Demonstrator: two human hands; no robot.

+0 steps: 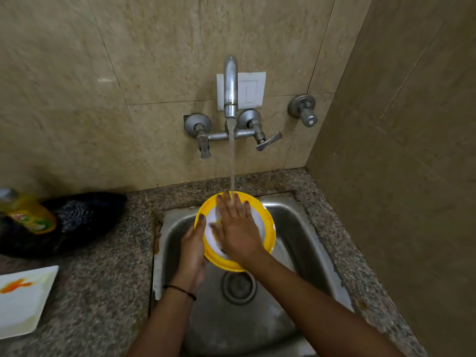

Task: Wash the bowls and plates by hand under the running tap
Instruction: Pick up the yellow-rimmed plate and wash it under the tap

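A round plate [269, 237] with a yellow rim and white centre is held tilted over the steel sink [304, 228]. My left hand [193, 251] grips its left edge, thumb on the rim and fingers hidden underneath. My right hand [235, 228] lies flat on the plate's white face with fingers spread. Water streams from the wall tap [230, 86] onto my right fingers near the plate's far edge. Brownish food smears show beside my right hand.
On the granite counter at left lies a white square plate [23, 300] with an orange stain. A yellow dish-soap bottle [28, 215] and a black scrubber bag [82, 217] sit behind it. The sink drain [239, 287] is below the plate. A tiled wall closes the right side.
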